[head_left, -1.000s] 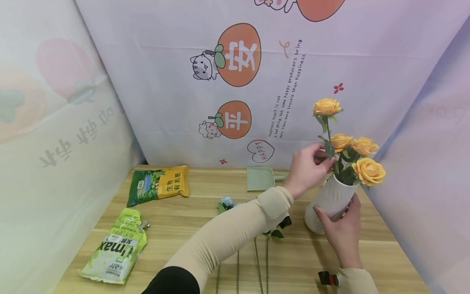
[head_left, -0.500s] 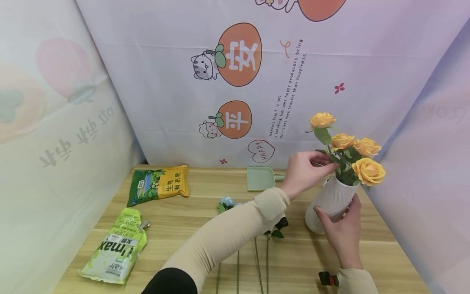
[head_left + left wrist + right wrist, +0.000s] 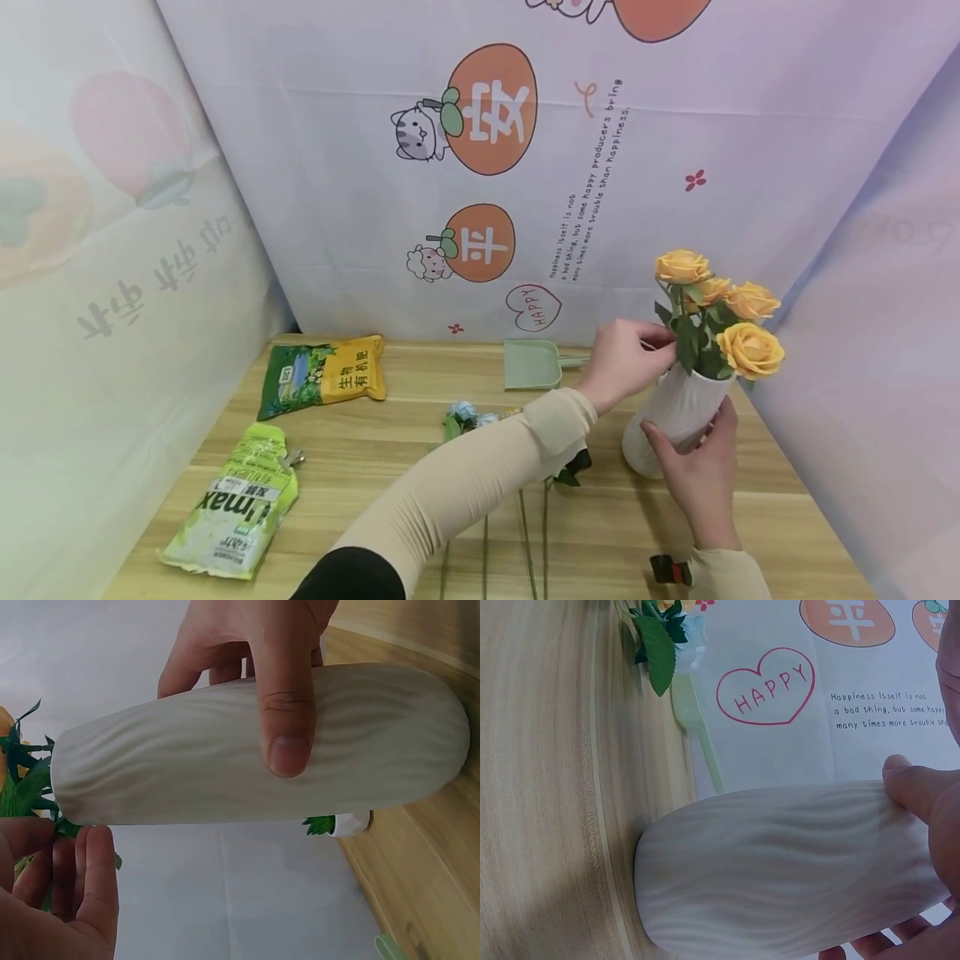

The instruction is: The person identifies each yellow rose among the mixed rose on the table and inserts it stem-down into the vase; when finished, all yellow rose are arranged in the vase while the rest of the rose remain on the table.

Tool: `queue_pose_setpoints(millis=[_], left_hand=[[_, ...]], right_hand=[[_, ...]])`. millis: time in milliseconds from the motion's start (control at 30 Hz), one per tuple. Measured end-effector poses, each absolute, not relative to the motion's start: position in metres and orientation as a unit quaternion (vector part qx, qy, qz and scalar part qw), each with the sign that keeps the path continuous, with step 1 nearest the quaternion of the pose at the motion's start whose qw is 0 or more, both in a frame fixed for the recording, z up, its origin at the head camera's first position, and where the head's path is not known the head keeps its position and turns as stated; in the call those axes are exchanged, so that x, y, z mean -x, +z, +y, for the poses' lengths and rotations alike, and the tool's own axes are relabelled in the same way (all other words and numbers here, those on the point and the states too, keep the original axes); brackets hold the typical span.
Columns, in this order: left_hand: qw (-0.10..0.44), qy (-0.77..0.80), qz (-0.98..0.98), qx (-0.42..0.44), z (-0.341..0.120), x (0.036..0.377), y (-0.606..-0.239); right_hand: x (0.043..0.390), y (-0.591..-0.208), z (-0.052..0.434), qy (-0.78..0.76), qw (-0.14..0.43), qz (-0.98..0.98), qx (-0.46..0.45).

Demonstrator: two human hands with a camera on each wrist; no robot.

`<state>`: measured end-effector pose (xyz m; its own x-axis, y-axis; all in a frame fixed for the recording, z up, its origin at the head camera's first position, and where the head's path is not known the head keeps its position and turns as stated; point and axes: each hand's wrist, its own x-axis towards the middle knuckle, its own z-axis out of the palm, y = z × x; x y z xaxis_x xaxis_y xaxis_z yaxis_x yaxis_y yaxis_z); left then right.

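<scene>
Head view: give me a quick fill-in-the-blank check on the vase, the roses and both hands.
1. The white ribbed vase holds ____ orange roses.
2. The right hand grips the ____.
3. The left hand pinches a rose stem just above the vase's ____.
4. The green scoop lies on the ____ table.

Missing words: four; vase; mouth; wooden

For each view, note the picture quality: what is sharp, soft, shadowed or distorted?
Head view: even, soft light; vase and roses sharp, side curtains bend at the edges. Left wrist view: vase sharp, left hand at the corner soft. Right wrist view: tabletop smeared, shadow beneath the vase.
</scene>
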<state>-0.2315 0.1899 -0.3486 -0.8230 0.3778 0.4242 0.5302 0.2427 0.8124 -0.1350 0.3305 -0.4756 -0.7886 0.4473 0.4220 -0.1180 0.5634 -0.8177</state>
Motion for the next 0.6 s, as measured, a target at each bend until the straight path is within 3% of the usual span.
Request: queue_pose_setpoints(millis=[600], left_hand=[[0.042, -0.532, -0.786, 0.311, 0.1829, 0.2294, -0.3569]], right_hand=[[0.1364, -0.4778, 0.3314, 0.449, 0.311, -0.832, 0.101]])
